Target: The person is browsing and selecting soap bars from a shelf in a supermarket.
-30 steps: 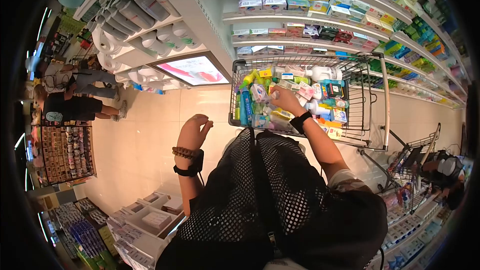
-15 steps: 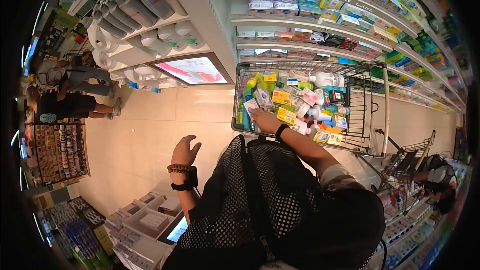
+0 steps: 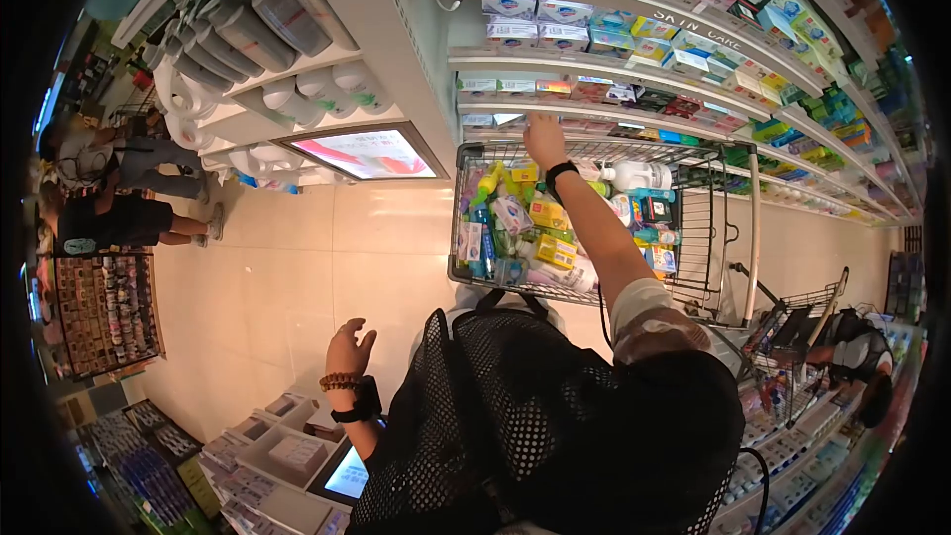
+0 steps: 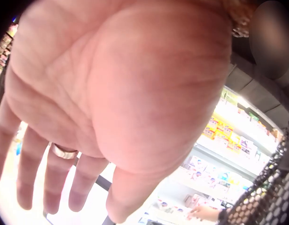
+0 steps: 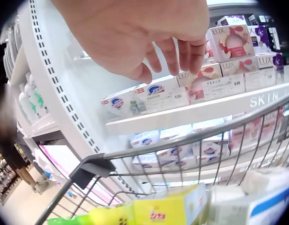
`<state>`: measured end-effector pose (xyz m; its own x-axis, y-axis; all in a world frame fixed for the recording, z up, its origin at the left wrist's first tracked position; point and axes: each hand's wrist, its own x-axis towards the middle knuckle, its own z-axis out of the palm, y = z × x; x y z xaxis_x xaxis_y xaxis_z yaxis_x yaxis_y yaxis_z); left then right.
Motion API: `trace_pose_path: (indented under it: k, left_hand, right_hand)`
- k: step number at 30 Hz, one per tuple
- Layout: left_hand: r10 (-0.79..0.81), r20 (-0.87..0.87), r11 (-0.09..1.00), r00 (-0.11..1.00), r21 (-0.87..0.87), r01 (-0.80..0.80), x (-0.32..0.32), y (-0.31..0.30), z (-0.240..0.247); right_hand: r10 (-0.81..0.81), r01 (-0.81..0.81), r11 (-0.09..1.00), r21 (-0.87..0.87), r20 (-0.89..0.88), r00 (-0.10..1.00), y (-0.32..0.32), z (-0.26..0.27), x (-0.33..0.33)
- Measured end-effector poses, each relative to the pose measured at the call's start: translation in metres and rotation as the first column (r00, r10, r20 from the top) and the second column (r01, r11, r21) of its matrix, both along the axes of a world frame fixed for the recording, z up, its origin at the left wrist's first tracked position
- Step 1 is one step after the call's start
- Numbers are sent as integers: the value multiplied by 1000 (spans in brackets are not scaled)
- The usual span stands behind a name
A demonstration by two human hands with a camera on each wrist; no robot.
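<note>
My right hand stretches over the far rim of the shopping cart to a low shelf. In the right wrist view its fingers hang relaxed just above soap boxes with a blue-and-red logo, beside pink LUX boxes; nothing is held. Inside the cart lie yellow boxes, a white bottle and a small white box in the near left corner. My left hand hangs over the floor, its fingers nearly straight in the left wrist view, a ring on one.
Soap shelves run behind the cart. A lit screen juts from the bottle rack at left. Two people stand farther left. Another cart and a person are at right; a white bin display stands near my left arm.
My right hand has let go of the white box at the cart's left corner and moved up and away to the shelf. The left hand has lowered slightly.
</note>
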<state>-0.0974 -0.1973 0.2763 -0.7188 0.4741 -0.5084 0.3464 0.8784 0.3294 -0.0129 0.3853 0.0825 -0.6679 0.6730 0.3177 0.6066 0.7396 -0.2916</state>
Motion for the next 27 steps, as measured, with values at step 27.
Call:
trace_pose_path:
  k: [27]
  left_hand:
    - [-334,-280,712,900,550,436,0,155,21]
  right_hand:
    - [175,-284,494,-821,-227,958,-151,171,75]
